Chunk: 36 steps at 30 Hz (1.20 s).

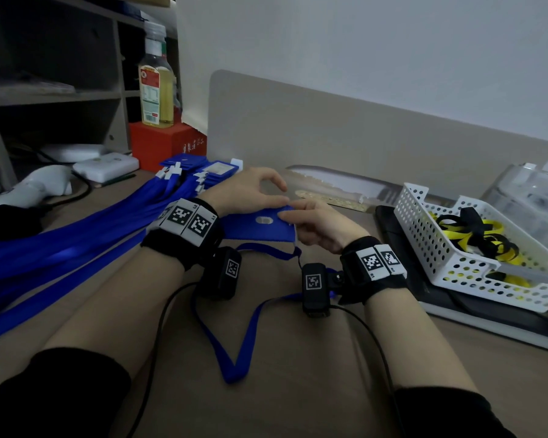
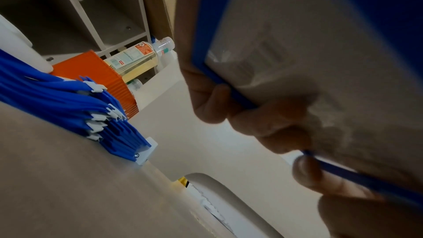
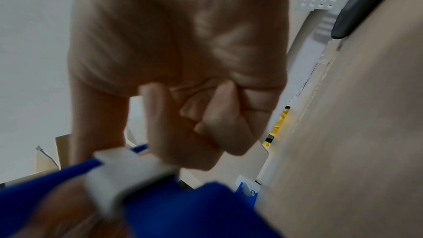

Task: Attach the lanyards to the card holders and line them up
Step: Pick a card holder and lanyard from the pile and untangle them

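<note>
White perforated basket (image 1: pixel 450 267) holds yellow-black lanyards (image 1: pixel 475 235); hands elsewhere.

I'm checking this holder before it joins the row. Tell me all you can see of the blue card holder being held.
The blue card holder is flat, rectangular and looks like plastic, with an oval slot near one edge and a clear window, seen from the left wrist, on its underside. It is held above the desk, roughly level. The left hand grips its far edge; the right hand pinches its right end, where a white clip on the blue lanyard sits.
</note>
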Motion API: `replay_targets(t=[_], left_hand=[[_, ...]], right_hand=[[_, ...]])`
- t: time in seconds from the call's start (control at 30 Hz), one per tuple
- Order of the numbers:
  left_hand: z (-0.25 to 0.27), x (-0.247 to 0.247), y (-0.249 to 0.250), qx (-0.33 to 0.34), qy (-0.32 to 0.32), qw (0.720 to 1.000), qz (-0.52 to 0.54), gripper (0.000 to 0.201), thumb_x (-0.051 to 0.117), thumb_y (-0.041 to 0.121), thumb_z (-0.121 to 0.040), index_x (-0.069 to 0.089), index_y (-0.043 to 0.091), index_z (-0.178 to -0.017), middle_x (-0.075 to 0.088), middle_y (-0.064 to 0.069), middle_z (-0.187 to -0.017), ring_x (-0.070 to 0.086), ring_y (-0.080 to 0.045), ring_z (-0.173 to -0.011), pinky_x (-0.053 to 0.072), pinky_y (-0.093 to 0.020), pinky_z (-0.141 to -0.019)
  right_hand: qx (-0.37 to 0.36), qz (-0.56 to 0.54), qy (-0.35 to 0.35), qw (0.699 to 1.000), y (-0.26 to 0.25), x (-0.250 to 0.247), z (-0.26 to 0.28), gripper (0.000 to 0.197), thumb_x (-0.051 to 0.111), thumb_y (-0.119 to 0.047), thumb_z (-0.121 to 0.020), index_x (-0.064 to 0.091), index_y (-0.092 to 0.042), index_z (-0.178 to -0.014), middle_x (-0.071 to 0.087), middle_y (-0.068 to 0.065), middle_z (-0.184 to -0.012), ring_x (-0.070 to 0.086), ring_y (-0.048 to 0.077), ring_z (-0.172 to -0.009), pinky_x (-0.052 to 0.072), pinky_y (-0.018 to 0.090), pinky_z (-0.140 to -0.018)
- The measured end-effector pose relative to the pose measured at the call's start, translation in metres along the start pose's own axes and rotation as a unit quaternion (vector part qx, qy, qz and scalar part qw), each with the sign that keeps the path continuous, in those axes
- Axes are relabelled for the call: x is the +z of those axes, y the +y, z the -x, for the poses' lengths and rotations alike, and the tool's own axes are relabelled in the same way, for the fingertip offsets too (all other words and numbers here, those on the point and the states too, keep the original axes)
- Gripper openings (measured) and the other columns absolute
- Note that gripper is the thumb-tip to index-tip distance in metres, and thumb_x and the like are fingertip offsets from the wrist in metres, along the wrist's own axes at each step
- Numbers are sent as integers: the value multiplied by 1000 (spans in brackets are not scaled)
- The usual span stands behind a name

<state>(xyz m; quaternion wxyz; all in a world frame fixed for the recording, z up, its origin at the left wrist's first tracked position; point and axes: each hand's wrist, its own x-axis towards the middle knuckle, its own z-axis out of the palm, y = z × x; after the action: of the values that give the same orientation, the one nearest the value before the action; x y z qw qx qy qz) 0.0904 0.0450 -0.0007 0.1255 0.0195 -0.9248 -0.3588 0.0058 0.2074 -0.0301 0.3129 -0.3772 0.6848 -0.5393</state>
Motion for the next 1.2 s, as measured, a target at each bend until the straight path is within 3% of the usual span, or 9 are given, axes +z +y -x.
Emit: replay_targets(t=[0.13, 0.23, 0.33, 0.53, 0.7, 0.8, 0.9, 1.0, 1.2], left_hand=[[-1, 0, -3, 12, 25, 1000, 13, 27, 66, 34, -88, 59, 25, -112, 58, 14, -84, 57, -2, -79, 44, -21, -72], [-8, -2, -15, -13, 194, 979, 59, 16, 60, 24, -91, 62, 20, -107, 62, 7, -90, 59, -10, -86, 46, -25, -74], [-12, -7, -23, -39, 328, 941, 66, 11, 55, 21, -92, 61, 16, -99, 58, 5, -95, 53, -14, -93, 44, -30, -80], [-13, -2, -15, -130, 177, 956, 195, 50, 44, 57, -93, 66, 12, -101, 68, -3, -105, 60, -19, -102, 44, -36, -92], [-6, 16, 4, -25, -40, 970, 237, 60, 37, 69, -90, 56, 30, -130, 58, 9, -131, 54, -10, -121, 32, -40, -111], [-4, 19, 2, -5, -62, 971, 229, 34, 52, 47, -95, 64, 24, -117, 70, 1, -94, 67, -14, -91, 48, -37, -98], [3, 10, 3, -39, -36, 957, 284, 17, 51, 19, -98, 63, 8, -102, 47, 2, -59, 50, -13, -52, 51, -30, -66], [13, -7, -3, -85, -8, 954, 287, 20, 45, 19, -101, 61, 8, -97, 35, 3, -57, 32, -7, -40, 33, -20, -43], [35, -46, -29, -177, 5, 960, 218, 30, 42, 33, -102, 63, 14, -93, 36, 6, -54, 24, -6, -37, 18, -18, -37]], right_hand=[[7, -13, -1, 1000, 0, 0, -1, 14, 58, -12, -91, 69, -11, -82, 54, 4, -64, 32, 5, -38, 23, 14, -35], [6, -37, 75, 996, 0, -1, -6, 20, 58, -12, -92, 59, -13, -73, 50, 5, -67, 29, 6, -38, 14, 17, -38], [15, -91, 153, 984, 5, -3, -14, 9, 59, -18, -92, 54, -15, -84, 42, 2, -69, 28, 5, -41, 12, 18, -37], [-31, -290, 191, 937, -2, -4, -19, 11, 55, -17, -95, 48, -18, -87, 43, -6, -66, 36, 0, -37, 18, 11, -32], [-20, -301, 194, 934, -22, -3, -24, 12, 54, -11, -94, 50, -16, -84, 46, -7, -65, 37, 1, -33, 16, 11, -30], [-13, -342, 193, 920, -32, -2, -29, 11, 56, -9, -92, 50, -13, -83, 55, -3, -68, 40, 1, -35, 17, 12, -30], [-4, -324, 216, 921, -36, -5, -37, 12, 58, -10, -91, 48, -14, -86, 58, -3, -73, 42, 1, -36, 17, 12, -31], [10, -289, 239, 927, -36, -6, -51, 13, 59, -11, -91, 48, -15, -85, 57, -4, -75, 44, 1, -35, 18, 14, -30], [29, -302, 239, 923, -30, 2, -99, 11, 53, -9, -93, 46, -16, -88, 55, -1, -70, 54, 5, -39, 19, 16, -28]])
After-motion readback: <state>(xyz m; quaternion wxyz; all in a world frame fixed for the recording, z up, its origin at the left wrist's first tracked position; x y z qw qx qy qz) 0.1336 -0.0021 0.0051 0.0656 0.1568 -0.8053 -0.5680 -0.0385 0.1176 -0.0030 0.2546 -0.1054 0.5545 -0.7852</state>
